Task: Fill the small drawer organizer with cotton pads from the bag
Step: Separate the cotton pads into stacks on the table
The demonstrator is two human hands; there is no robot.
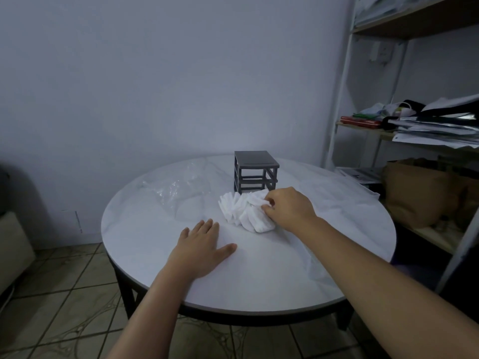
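Note:
A small grey drawer organizer (255, 171) stands at the back of the round white table (259, 281); its frame looks hollow, with no drawers visible in it. In front of it lies a loose heap of white cotton pads (243, 211). My right hand (287, 207) reaches in from the right and pinches pads at the heap's right side. My left hand (204, 244) rests flat on the table, fingers straight, a little left of and nearer than the heap. A crumpled clear plastic bag (178, 189) lies to the left of the organizer.
A white sheet drapes over the table's right side (337, 203). A white shelf unit (420, 130) with papers and a brown bag (414, 195) stands close on the right. Tiled floor lies below, with a pale seat (13, 244) at the far left.

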